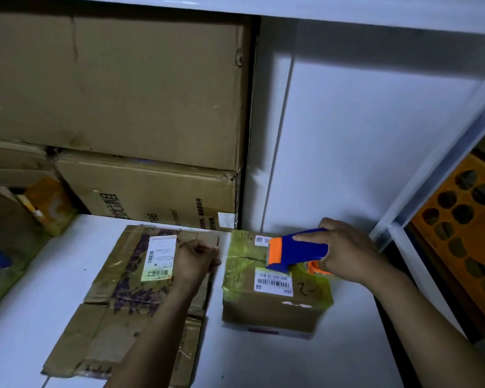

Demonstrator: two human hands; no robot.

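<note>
I see a white counter [67,275] with a flattened cardboard sheet [118,317] lying at its middle and a small taped box [272,309] just beside it at 3 o'clock. At 12 o'clock stacked cartons [151,191] meet its far edge; I can't tell if they rest on it.

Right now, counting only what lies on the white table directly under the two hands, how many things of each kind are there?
taped parcel: 1
flattened carton: 1
tape dispenser: 1
Total: 3
</note>
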